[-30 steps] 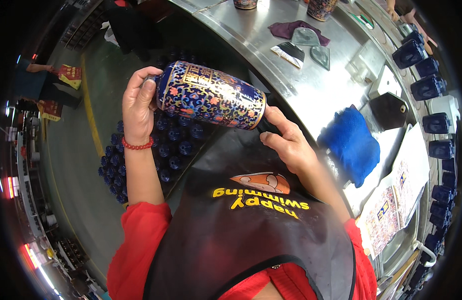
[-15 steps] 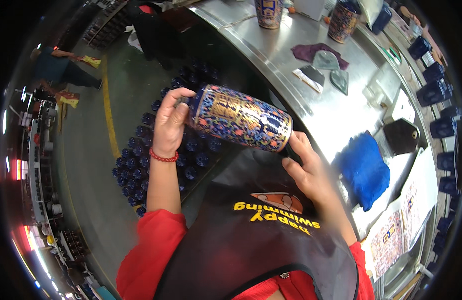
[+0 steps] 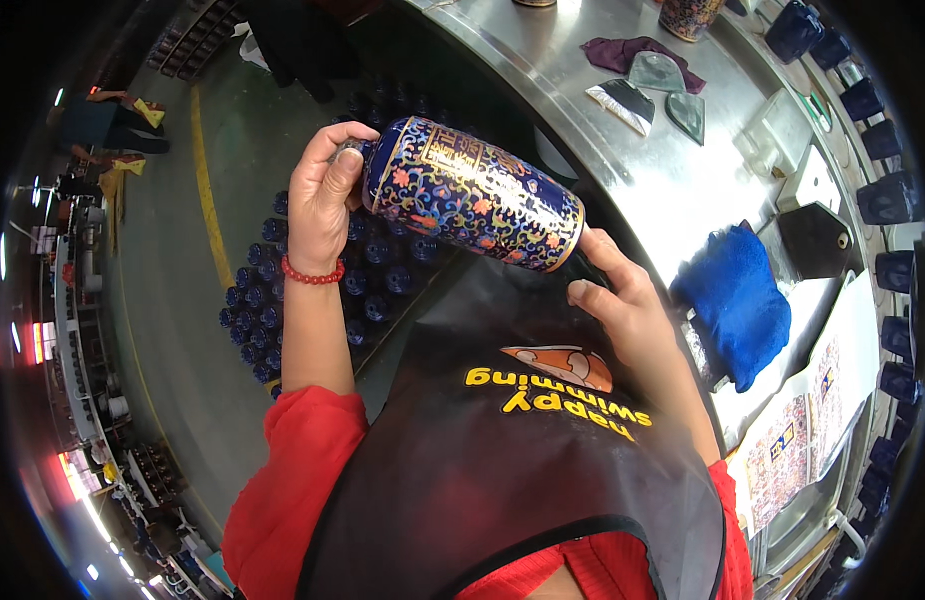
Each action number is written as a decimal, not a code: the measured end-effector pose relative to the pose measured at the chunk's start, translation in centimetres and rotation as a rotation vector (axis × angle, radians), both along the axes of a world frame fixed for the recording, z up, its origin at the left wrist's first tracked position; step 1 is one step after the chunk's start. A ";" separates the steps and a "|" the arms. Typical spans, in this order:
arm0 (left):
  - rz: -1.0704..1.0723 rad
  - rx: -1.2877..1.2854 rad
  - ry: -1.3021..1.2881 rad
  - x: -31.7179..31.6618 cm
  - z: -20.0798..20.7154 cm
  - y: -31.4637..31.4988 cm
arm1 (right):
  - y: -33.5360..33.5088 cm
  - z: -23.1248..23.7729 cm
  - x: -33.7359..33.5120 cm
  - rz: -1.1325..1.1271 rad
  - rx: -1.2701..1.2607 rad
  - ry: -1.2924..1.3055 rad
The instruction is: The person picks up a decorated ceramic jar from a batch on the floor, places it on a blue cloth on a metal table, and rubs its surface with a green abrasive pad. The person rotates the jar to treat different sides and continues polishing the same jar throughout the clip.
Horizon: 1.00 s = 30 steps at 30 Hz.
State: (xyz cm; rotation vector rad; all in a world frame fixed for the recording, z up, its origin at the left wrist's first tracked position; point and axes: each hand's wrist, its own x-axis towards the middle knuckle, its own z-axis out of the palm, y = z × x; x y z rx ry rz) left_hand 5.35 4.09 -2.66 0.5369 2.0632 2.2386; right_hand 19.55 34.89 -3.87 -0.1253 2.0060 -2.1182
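Observation:
Between my hands a dark blue bottle (image 3: 473, 195) lies nearly level, covered in a gold, orange and green floral pattern with a gold panel near its shoulder. My left hand (image 3: 326, 190), with a red bead bracelet (image 3: 313, 272) at the wrist, is closed around the bottle's neck end. At the base end, my right hand (image 3: 613, 275) has its fingers against the bottom, thumb and forefinger apart. On the metal table to the right lie a crumpled blue cloth (image 3: 735, 305) and printed pattern sheets (image 3: 783, 465).
Many plain blue bottles (image 3: 268, 290) stand on the floor beyond my left arm. Along the metal table (image 3: 543, 70) are a purple cloth (image 3: 638, 55), grey scraper pieces (image 3: 658, 72) and another patterned bottle (image 3: 691, 15). More blue bottles (image 3: 888, 200) line the right side. A person (image 3: 108, 125) stands far left.
The bottle has turned about its long axis, so the gold panel sits higher and more floral pattern shows. Both hands have shifted slightly, the left one leftward and up.

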 end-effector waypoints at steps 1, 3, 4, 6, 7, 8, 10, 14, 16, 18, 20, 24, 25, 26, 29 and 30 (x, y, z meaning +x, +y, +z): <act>0.031 -0.022 0.017 0.0 -0.1 0.1 | 0.0 -0.1 0.0 0.002 -0.002 -0.018; 0.038 -0.050 -0.001 0.1 0.0 0.0 | 0.0 -0.1 0.0 0.006 -0.006 -0.055; 0.052 -0.054 -0.004 0.1 -0.1 0.1 | 0.0 -0.1 0.0 0.002 -0.088 -0.127; 0.056 -0.070 0.013 0.0 -0.1 0.2 | -0.1 -0.1 0.1 -0.008 -0.251 -0.273; 0.047 -0.082 0.035 -0.1 0.0 0.2 | -0.2 -0.1 0.1 -0.012 -0.284 -0.296; 0.061 -0.090 0.055 -0.1 0.0 0.3 | -0.3 -0.1 0.1 -0.018 -0.315 -0.321; 0.032 -0.050 0.040 -0.1 -0.1 0.5 | -0.3 0.0 0.1 -0.044 -0.369 -0.397; 0.010 0.047 0.029 0.1 -0.7 1.0 | -0.2 -0.1 0.2 -0.060 -0.444 -0.434; -0.037 0.103 -0.015 0.1 -1.0 1.3 | 0.1 -0.2 0.4 -0.051 -0.472 -0.442; -0.078 0.144 -0.054 0.1 -1.4 1.7 | 0.4 -0.3 0.6 -0.014 -0.436 -0.465; -0.100 0.172 -0.077 0.1 -1.7 1.9 | 0.6 -0.2 1.1 0.013 -0.409 -0.479; -0.133 0.192 -0.157 0.0 -2.5 2.4 | 1.2 0.2 2.5 0.061 -0.383 -0.410; -0.124 0.210 -0.167 0.0 -2.7 2.5 | 1.1 0.2 2.9 0.101 -0.367 -0.350; -0.113 0.227 -0.177 0.0 -3.0 2.7 | 1.5 0.3 2.8 0.177 -0.104 -0.125; -0.107 0.255 -0.204 -0.1 -4.0 3.1 | 1.7 0.2 3.4 0.262 -0.062 -0.239; -0.129 0.263 -0.213 -0.2 -4.3 3.1 | 1.7 0.0 3.6 0.300 0.029 -0.004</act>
